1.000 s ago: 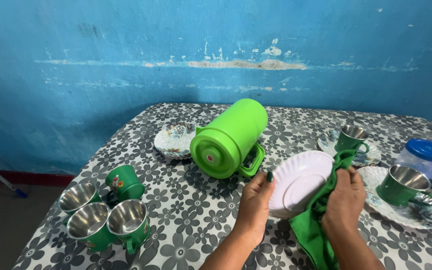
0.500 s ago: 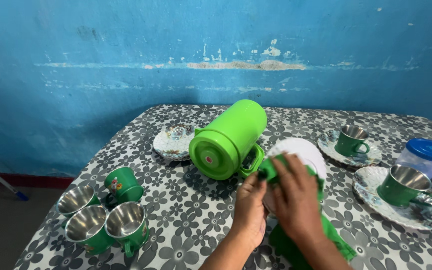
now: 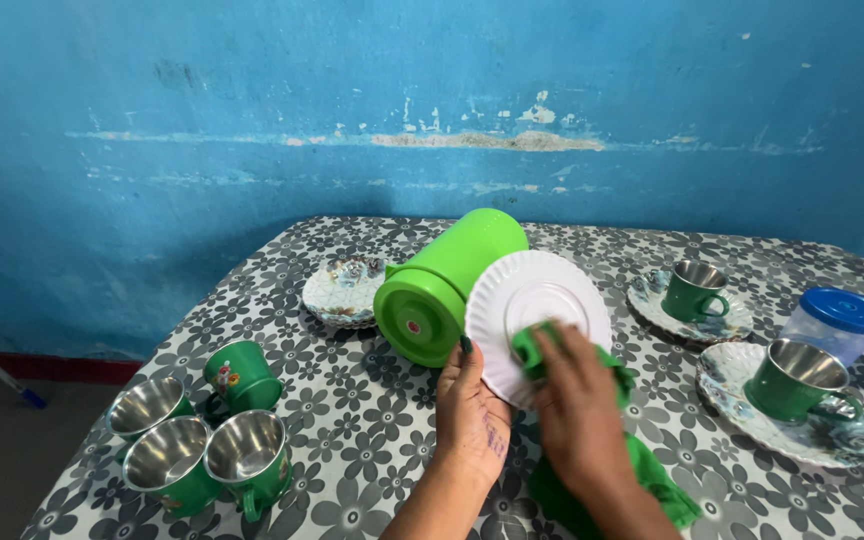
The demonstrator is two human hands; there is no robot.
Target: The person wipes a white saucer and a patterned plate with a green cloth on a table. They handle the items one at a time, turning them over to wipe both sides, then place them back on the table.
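A white saucer (image 3: pixel 542 300) with a fluted rim is held up on edge above the bench (image 3: pixel 372 390), its underside facing the camera. The left hand (image 3: pixel 472 410) grips it at the lower left rim, fingers (image 3: pixel 465 350) clamped on the edge. The right hand (image 3: pixel 577 410) presses a green cloth (image 3: pixel 527 345) against the lower middle of the saucer, its fingers closed on the cloth; the rest of the cloth hangs down below the wrist to the bench.

Just behind the saucer and to its left, a bright green plastic jug (image 3: pixel 447 285) lies on its side, its round base toward the camera. A patterned saucer (image 3: pixel 342 290) sits beside the jug on the left.

At the near left, three green mugs with steel linings (image 3: pixel 202 450) stand close together, with a fourth green mug (image 3: pixel 240 375) lying tipped behind them. On the right, a green cup (image 3: pixel 694 290) stands on a patterned saucer, another green cup (image 3: pixel 794 380) on a second saucer nearer the camera, and a clear jar with a blue lid (image 3: pixel 837 322) just behind it. The bench wears a grey flower-print cover, and a blue wall (image 3: pixel 352 100) with flaking paint rises behind.
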